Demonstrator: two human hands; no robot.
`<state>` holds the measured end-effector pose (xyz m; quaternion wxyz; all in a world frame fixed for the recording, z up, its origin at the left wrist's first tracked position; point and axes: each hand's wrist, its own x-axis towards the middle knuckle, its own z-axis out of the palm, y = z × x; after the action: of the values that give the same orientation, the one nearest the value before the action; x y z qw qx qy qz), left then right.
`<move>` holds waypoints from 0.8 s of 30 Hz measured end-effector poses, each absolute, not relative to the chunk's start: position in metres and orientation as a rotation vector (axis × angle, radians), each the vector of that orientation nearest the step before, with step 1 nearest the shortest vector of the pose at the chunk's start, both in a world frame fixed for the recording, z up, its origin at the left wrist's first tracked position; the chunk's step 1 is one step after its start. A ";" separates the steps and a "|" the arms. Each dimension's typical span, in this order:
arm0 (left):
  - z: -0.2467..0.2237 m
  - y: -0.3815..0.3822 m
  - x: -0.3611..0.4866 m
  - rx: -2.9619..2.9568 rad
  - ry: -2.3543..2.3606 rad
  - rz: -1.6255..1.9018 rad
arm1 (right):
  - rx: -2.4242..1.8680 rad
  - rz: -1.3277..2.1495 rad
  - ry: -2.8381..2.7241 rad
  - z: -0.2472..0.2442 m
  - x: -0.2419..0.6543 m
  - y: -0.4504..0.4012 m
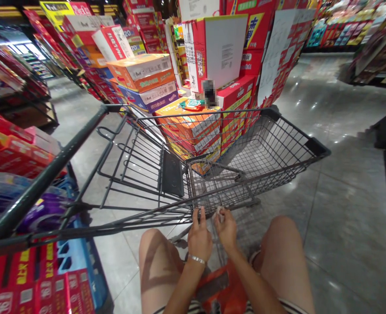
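A dark grey shopping cart [180,198] stands right in front of my knees, its handle to the left and its wire basket [278,144] to the right. My left hand [200,240], with a bracelet on the wrist, reaches up to the near side of the cart. Its fingers are stretched and slightly apart, the tips at the wires; I cannot tell whether they touch. Close beside it, my right hand [225,229] is closed in a pinch by the same wires. A small whitish piece [218,212] shows at its fingertips, too small to name.
Stacked cartons [193,126] stand just beyond the cart, with a green and red packet [192,104] on top. Red boxes [58,288] and a blue crate [93,279] lie at the left. An orange item [224,290] is between my knees. Grey tiled floor [340,209] extends right.
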<state>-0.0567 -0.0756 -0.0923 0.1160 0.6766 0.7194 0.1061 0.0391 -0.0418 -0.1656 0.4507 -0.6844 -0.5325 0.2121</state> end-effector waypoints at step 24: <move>-0.094 -0.076 -0.055 1.935 2.121 0.353 | -1.817 0.406 -1.661 -0.197 0.042 -0.028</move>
<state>-0.0553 -0.0757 -0.0941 0.1241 0.6637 0.7277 0.1209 0.0416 -0.0276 -0.1966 0.3176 -0.6905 -0.6313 0.1544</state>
